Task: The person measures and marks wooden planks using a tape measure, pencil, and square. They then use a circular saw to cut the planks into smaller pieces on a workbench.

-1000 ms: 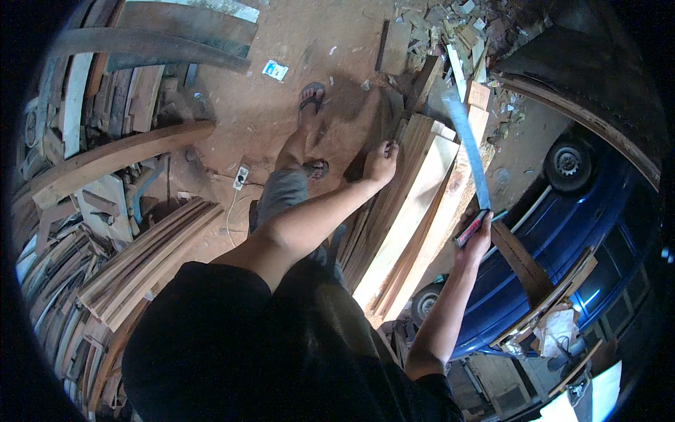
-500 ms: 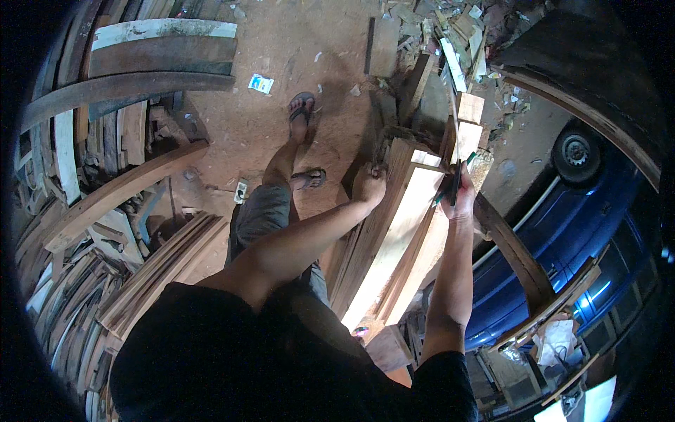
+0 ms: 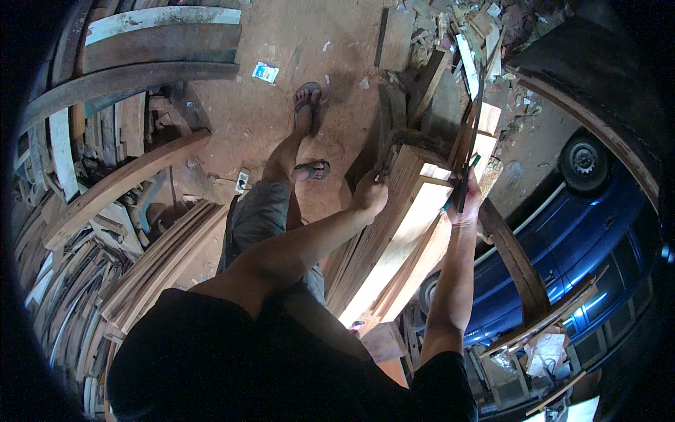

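Note:
My right hand (image 3: 467,198) is closed round the green and black handle of what looks like a handsaw (image 3: 477,105). Its long, thin, dark blade points away from me, seen nearly edge-on. It passes by the far ends of the pale sawn timbers (image 3: 397,246), which slope up from near my body. On the timbers' left side is my left hand (image 3: 370,197), fingers curled in beside a dark wooden support (image 3: 388,130). What those fingers grip is hidden. Pale board ends (image 3: 485,144) stick out just beyond the right hand.
Stacked planks and offcuts (image 3: 60,309) fill the left side, with a curved beam (image 3: 126,190) among them. Wood scraps (image 3: 485,24) litter the far right. A blue vehicle (image 3: 555,239) stands at right, behind a slanting dark beam (image 3: 517,257). A small packet (image 3: 265,72) lies on the dirt floor.
The saw blade has swung rightward and tilted, and now looks broader and darker. My right hand has shifted slightly right and nearer. The view has moved a little; my left hand keeps its place.

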Action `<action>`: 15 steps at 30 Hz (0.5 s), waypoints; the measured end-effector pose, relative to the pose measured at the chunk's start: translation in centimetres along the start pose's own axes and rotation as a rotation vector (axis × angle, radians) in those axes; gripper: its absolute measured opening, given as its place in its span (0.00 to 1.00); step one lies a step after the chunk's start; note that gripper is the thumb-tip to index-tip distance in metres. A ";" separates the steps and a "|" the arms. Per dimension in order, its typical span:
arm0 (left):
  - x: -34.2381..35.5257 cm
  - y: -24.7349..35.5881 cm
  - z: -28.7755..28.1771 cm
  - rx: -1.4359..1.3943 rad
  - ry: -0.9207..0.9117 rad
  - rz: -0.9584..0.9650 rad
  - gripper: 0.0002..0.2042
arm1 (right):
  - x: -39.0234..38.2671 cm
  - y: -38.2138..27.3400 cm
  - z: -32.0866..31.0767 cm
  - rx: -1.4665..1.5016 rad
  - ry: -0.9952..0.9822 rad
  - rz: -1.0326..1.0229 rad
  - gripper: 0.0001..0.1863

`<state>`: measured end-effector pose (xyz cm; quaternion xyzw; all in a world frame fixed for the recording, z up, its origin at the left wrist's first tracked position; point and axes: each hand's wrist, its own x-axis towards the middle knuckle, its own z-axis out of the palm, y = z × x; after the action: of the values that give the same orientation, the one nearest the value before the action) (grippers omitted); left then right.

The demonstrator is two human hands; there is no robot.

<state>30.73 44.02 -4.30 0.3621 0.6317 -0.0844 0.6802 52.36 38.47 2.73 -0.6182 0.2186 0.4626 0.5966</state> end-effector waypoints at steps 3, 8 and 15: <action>-0.2 1.2 -0.1 0.016 0.047 -0.015 0.22 | 0.3 -0.6 0.1 -0.070 -0.115 0.010 0.17; 1.2 1.2 0.6 0.021 0.022 -0.066 0.23 | 0.3 -1.3 1.6 -0.077 -0.078 -0.034 0.18; 0.9 2.9 0.1 0.055 0.022 -0.105 0.24 | 0.6 -1.7 2.6 -0.052 -0.058 -0.011 0.14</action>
<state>32.67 46.39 -4.06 0.3479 0.6546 -0.1337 0.6577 53.21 41.39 3.49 -0.6210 0.1858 0.4823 0.5892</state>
